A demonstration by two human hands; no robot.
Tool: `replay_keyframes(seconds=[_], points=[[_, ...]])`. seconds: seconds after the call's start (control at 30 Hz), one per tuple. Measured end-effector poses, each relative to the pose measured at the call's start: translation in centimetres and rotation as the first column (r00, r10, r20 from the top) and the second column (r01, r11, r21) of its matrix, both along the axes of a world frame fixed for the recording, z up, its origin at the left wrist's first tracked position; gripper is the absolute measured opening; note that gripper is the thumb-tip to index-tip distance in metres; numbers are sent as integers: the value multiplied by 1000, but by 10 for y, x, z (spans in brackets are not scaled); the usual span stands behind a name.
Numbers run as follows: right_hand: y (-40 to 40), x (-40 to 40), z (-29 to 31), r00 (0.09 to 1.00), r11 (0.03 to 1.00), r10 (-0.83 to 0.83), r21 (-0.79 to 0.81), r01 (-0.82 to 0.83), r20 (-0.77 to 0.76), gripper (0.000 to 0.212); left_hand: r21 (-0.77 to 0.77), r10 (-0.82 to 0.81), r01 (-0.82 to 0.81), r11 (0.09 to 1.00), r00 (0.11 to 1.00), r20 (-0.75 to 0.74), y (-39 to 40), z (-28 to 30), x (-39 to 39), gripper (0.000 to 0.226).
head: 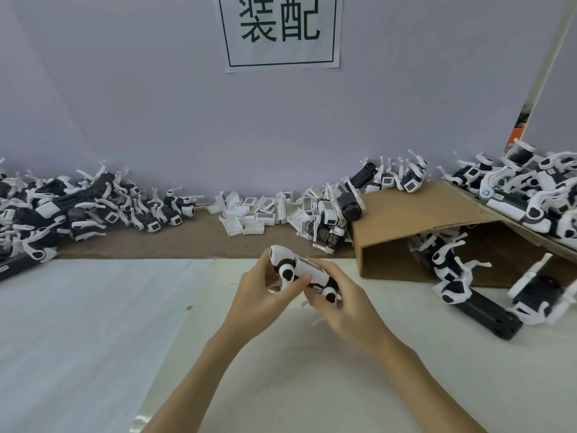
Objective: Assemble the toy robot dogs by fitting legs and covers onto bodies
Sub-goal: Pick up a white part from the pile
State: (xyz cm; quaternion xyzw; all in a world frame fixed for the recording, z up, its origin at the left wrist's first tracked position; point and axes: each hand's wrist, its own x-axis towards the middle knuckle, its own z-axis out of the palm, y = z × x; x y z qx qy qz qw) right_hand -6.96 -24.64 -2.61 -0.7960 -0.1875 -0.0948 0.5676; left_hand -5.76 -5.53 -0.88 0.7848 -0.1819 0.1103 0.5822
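Observation:
A white and black toy robot dog (301, 270) is held above the table's middle, lying on its side with two round leg joints facing me. My left hand (265, 285) grips its front end, thumb across the body near the front joint. My right hand (340, 304) grips the rear end from the right, fingers curled under it. Thin white legs poke out below my right hand. A heap of white covers (259, 214) lies at the back middle.
Piles of dog parts lie at the back left (78, 207) and back right (387, 179). A tipped cardboard box (415, 214) at right spills dogs (452, 276) onto the table. More dogs fill the far right (530, 192). A white sheet (93, 323) covers the table.

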Motion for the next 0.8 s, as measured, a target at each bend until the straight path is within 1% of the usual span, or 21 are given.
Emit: replay_keyframes(seconds=[0.03,0.07,0.1,0.13,0.17,0.23,0.3,0.37,0.4,0.47,0.53,0.6,0.67,0.7,0.73,0.8], points=[[0,0,-2,995,993,-56,-96,63,79,53,-6,63,-63,998,998,9,-4,-1,-1,37],[0,0,-5,979,969,-122,-192,153,164,57,25,127,-128,991,991,32,-9,-2,-3,36],[-1,-1,-6,954,934,-184,-259,245,236,57,88,184,-191,978,979,85,-14,-4,-4,36],[0,-1,-7,933,905,-227,-294,308,278,55,164,224,-249,954,962,157,-21,-6,-7,37],[0,-1,-7,925,889,-250,-310,337,286,55,221,244,-297,929,940,238,-27,-8,-12,40],[2,-1,-6,928,886,-261,-315,340,265,55,258,264,-356,898,905,333,-38,-9,-20,50],[-2,1,-2,930,885,-276,-314,345,242,52,234,293,-386,892,890,348,-41,-9,-23,57],[-9,2,2,937,881,-269,-335,333,225,51,207,317,-400,893,885,342,-41,-7,-24,50],[-10,3,2,951,901,-239,-321,292,195,50,198,326,-402,894,887,328,-42,-6,-24,45],[-7,3,-2,980,958,-162,-220,184,113,49,162,342,-386,908,907,244,-42,-5,-25,38],[-3,5,-6,991,986,-120,-107,125,55,50,79,302,-306,949,952,59,-39,-2,-22,36],[-3,8,-9,994,994,-100,-36,101,32,41,-69,148,-161,985,975,-169,-33,3,-18,44],[-7,10,-10,998,997,-70,-38,70,6,34,-239,-20,-69,969,935,-354,-28,6,-13,58],[-9,10,-12,998,997,-56,-45,55,-14,34,-279,-57,-60,958,917,-394,-25,5,-11,61],[-10,11,-13,998,998,-51,-46,49,-26,36,-299,-68,-60,952,913,-402,-24,4,-10,60],[-11,12,-14,998,997,-65,-50,65,-8,44,-337,-49,-99,936,913,-405,-21,2,-5,57]])
